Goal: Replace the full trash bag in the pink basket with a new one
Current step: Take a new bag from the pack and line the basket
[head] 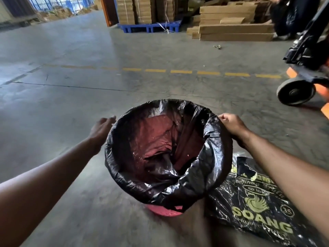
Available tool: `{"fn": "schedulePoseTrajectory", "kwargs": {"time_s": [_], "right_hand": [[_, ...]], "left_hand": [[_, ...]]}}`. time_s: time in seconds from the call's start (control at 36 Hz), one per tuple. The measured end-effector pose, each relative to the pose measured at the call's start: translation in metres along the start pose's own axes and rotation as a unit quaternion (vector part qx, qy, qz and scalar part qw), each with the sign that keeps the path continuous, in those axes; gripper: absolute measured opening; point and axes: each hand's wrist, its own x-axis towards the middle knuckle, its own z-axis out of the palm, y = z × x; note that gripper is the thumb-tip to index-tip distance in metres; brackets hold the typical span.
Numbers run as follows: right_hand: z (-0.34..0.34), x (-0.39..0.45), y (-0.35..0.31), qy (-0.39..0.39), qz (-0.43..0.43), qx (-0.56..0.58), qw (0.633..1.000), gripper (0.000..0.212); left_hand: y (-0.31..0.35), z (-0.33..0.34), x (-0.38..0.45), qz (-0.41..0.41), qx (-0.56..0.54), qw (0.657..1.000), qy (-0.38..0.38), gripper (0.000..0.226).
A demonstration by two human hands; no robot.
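A pink basket (163,212) stands on the concrete floor right in front of me, lined with a thin black trash bag (216,139) folded over its rim; the pink wall shows through the film inside. My right hand (233,126) grips the bag's folded edge at the right side of the rim. To the left of the rim is my left hand (101,130), fingers spread and holding nothing, just clear of the plastic. The inside of the bag looks empty.
A black printed pack of bags (258,207) lies on the floor at the right of the basket. A wheeled cart (299,90) carrying a black bag (309,49) stands at the right. Stacked cardboard (235,27) and a blue pallet (151,27) line the far side.
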Motion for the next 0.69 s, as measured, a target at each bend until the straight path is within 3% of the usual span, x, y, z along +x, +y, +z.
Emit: {"fn": "schedulePoseTrajectory", "kwargs": {"time_s": [0.06, 0.11, 0.19, 0.31, 0.39, 0.44, 0.56, 0.61, 0.69], "right_hand": [[-0.009, -0.007, -0.004, 0.058, -0.011, 0.046, 0.997, 0.03], [-0.017, -0.023, -0.009, 0.063, -0.022, 0.12, 0.99, 0.039], [-0.024, -0.058, -0.009, 0.003, -0.023, 0.123, 0.992, 0.053], [-0.023, -0.111, -0.006, -0.083, -0.009, 0.096, 0.992, 0.069], [-0.006, -0.137, -0.011, -0.121, 0.008, 0.137, 0.983, 0.051], [0.005, -0.145, -0.018, -0.109, -0.003, 0.175, 0.979, 0.036], [0.007, -0.14, -0.019, -0.069, 0.033, 0.231, 0.97, 0.024], [0.001, -0.133, -0.017, -0.069, 0.019, 0.21, 0.975, 0.004], [-0.01, -0.122, -0.021, -0.045, 0.011, 0.185, 0.982, 0.022]], "left_hand": [[0.005, -0.013, -0.002, 0.024, -0.024, 0.999, 0.002, 0.027], [0.015, -0.025, -0.01, 0.041, -0.033, 0.998, -0.041, 0.028], [0.022, -0.039, -0.032, 0.066, -0.024, 0.992, -0.105, 0.031], [0.014, -0.046, -0.074, -0.013, -0.073, 0.982, -0.176, 0.035], [-0.001, -0.041, -0.105, -0.037, -0.104, 0.969, -0.221, 0.027], [-0.009, -0.032, -0.123, -0.032, -0.098, 0.966, -0.235, 0.039], [-0.007, -0.01, -0.131, 0.007, -0.099, 0.982, -0.163, 0.031], [-0.002, -0.002, -0.125, 0.012, -0.092, 0.984, -0.15, 0.033], [0.008, 0.01, -0.118, 0.034, -0.067, 0.983, -0.165, 0.038]]}}
